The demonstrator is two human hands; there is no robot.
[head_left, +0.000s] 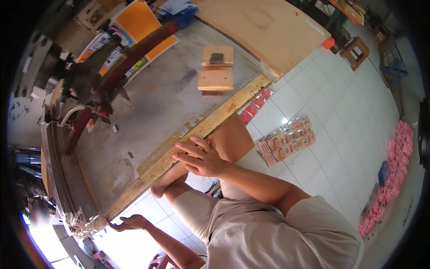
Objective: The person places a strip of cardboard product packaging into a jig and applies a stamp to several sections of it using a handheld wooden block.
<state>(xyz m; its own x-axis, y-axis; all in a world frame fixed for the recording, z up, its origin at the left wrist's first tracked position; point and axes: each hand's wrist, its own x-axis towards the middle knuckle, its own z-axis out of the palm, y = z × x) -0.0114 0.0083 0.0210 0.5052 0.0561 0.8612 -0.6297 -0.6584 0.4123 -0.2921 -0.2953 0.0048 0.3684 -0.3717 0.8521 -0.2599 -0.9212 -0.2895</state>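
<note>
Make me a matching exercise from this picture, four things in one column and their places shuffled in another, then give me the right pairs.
Things
1. The person's bare right hand
2. The person's bare left hand
3. The pale wooden two-part block
4. The long, bumpy pink bundle

Places
A. On the flat, stained grey tabletop
B. Along the far right of the picture, by the pale wall
C. Resting on the worn yellowish wooden edge
D. Near the frayed, stringy off-white tuft at the table's corner

Right pairs: 1-C, 2-D, 3-A, 4-B
</note>
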